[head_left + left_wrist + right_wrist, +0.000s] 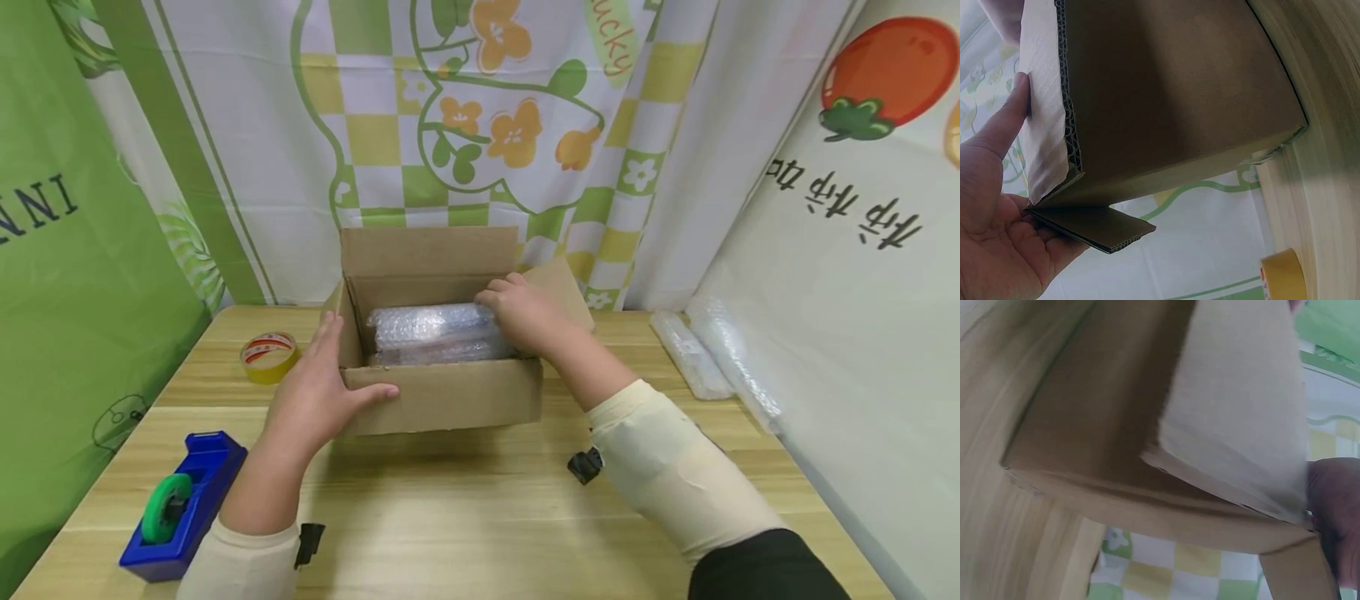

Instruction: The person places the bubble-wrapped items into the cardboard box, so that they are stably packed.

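Note:
An open cardboard box (442, 396) stands on the table, its flaps spread outward. Inside lies a clear bubble-wrapped package (431, 325); what the wrap covers cannot be made out. At the box's left front corner, my left hand (315, 396) rests its thumb on the front flap (1044, 119), with fingers along the left flap (1094, 226). My right hand (525, 312) reaches into the right side of the box, its bent fingers holding the package's right end. The right wrist view shows only part of that hand (1335, 506) behind the box's flap (1235, 406).
Left of the box sits a roll of yellow tape (268, 358). A blue tape dispenser (183, 508) with a green roll stands at the front left. Two bubble-wrap rolls (693, 354) lie at the right edge. Patterned curtains (375, 142) hang behind the table (442, 517).

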Demonstrator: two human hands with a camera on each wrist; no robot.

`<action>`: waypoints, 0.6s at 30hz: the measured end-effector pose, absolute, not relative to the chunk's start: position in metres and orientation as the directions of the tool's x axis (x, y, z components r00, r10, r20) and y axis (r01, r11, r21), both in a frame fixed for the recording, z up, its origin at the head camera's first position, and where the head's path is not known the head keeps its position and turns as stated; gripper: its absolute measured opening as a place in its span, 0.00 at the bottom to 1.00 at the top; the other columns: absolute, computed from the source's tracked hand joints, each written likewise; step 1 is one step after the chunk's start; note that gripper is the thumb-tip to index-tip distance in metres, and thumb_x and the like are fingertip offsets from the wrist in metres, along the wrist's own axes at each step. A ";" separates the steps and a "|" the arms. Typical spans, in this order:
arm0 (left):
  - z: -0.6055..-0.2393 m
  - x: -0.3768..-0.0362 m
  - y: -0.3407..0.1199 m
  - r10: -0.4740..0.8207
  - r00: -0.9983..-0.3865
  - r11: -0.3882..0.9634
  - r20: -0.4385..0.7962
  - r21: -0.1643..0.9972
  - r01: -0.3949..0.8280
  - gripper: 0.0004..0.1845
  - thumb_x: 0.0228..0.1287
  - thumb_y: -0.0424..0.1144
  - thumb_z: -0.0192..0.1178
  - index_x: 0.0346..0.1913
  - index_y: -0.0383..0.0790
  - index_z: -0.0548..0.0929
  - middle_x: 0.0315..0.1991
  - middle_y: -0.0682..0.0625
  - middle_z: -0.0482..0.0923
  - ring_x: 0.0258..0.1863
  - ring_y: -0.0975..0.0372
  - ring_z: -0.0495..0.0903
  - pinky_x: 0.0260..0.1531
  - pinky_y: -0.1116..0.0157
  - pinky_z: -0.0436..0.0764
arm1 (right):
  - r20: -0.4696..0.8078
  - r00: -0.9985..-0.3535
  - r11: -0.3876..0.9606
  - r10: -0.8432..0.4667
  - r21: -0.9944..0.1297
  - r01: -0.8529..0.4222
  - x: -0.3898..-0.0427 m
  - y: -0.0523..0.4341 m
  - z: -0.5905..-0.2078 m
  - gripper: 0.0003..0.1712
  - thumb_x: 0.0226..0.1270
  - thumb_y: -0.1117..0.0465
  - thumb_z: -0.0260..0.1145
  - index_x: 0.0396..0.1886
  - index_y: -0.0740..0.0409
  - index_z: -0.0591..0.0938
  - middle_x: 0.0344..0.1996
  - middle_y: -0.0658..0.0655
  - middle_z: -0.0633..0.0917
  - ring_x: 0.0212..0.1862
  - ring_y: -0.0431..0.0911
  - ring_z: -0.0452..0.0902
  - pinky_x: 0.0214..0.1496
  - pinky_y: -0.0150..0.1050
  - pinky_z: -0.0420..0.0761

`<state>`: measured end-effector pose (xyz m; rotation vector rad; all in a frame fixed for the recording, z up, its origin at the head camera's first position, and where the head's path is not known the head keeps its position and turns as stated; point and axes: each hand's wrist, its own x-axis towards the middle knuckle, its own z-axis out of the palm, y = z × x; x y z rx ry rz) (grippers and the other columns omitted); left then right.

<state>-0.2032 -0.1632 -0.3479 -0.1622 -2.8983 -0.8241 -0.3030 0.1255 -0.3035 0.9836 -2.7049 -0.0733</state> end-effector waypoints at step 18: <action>-0.348 -0.203 -0.163 0.072 -0.984 0.843 0.160 0.517 0.146 0.69 0.46 0.72 0.67 0.79 0.38 0.39 0.80 0.42 0.35 0.75 0.38 0.50 0.65 0.37 0.61 | 0.273 -0.958 0.940 -0.087 -0.295 -0.170 -0.295 0.252 -0.241 0.36 0.75 0.47 0.55 0.73 0.63 0.62 0.68 0.68 0.70 0.68 0.65 0.65 0.66 0.63 0.66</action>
